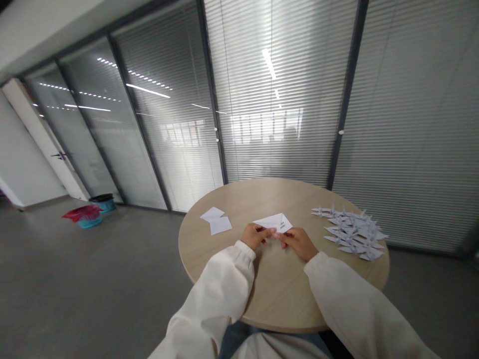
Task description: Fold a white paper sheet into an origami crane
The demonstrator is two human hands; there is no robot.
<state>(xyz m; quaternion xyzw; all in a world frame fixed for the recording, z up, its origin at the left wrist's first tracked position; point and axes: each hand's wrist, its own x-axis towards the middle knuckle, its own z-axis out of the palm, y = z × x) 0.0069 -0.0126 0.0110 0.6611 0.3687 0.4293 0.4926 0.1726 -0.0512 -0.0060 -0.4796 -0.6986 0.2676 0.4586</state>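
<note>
A partly folded sheet of white paper (272, 221) with a small patch of dark print lies between my hands, over the middle of the round table. My left hand (257, 235) pinches its near edge from the left. From the right, my right hand (297, 241) pinches the same edge, and the two sets of fingertips nearly meet. Left of my hands, white paper squares (220, 224) rest flat on the tabletop. To the right is a cluster of several folded white paper cranes (355, 232), set close together in rows.
The round wooden table (280, 309) stands by a glass partition (277, 89) with blinds. On the floor at left are a bin with a red liner (84, 215) and a bin with a black liner (105, 202). A white door (48, 142) is farther left.
</note>
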